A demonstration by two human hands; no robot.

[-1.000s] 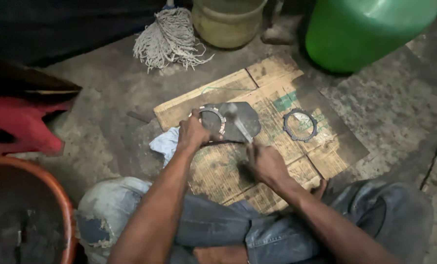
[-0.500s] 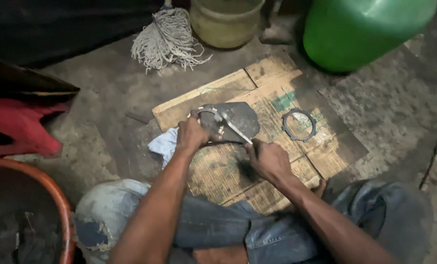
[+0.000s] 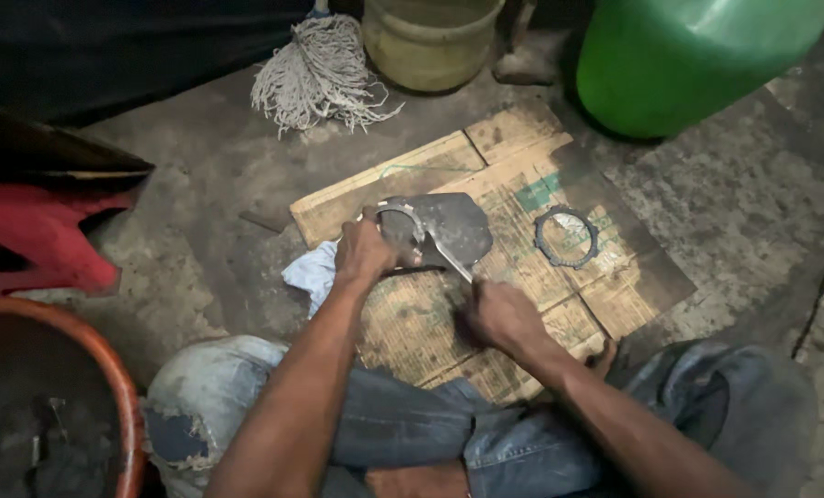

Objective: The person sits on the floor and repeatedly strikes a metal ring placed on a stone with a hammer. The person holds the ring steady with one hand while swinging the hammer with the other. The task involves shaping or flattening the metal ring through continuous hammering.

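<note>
The left hand (image 3: pixel 367 254) is closed on the near-left edge of a dark metal cover (image 3: pixel 444 226), fingers curled over the rim beside its round opening; the cover lies just beyond the knuckles, flat or nearly flat on a sheet of cardboard (image 3: pixel 412 180), and spreads away to the hand's right. The right hand (image 3: pixel 502 314) is closed around the handle of a thin metal tool (image 3: pixel 450 261); the tool runs from the fist up and to the left, and its far end lies against the cover's near edge, between the two hands; whether the tip is under the edge or on top of it cannot be told. The two hands are near each other, not touching.

A pale cloth (image 3: pixel 312 274) lies just to the left of the left wrist, partly under the forearm. A toothed ring (image 3: pixel 567 238) lies on the cardboard beyond the right hand and a little to its right, apart from the cover. Well beyond both hands stand a mop head (image 3: pixel 315 78), a tan bucket (image 3: pixel 430 41) and a green jug (image 3: pixel 688 60); far to the left of the left arm are a red plastic piece (image 3: pixel 38 240) and the rim of a basin (image 3: pixel 107 369).
</note>
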